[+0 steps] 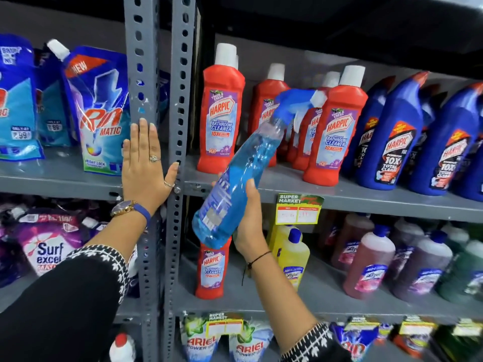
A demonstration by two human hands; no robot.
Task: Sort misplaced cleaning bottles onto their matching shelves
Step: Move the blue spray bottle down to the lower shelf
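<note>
My right hand [248, 226] grips a clear spray bottle of blue liquid [235, 178] by its lower body. The bottle tilts up to the right, its blue trigger head [295, 103] in front of the red Harpic bathroom cleaner bottles [222, 118] on the middle shelf [339, 194]. My left hand [145, 165] lies flat with fingers spread against the grey slotted upright [142, 74], holding nothing. One red Harpic bottle [211, 273] stands alone on the shelf below, partly behind the spray bottle.
Blue Harpic toilet cleaner bottles [392, 142] fill the middle shelf's right end. Yellow [292, 257], pink and dark floor cleaner bottles [366, 265] stand on the lower shelf. Rin pouches [102, 113] and Surf Excel packs [47, 249] sit in the left bay, Ariel pouches [198, 340] at the bottom.
</note>
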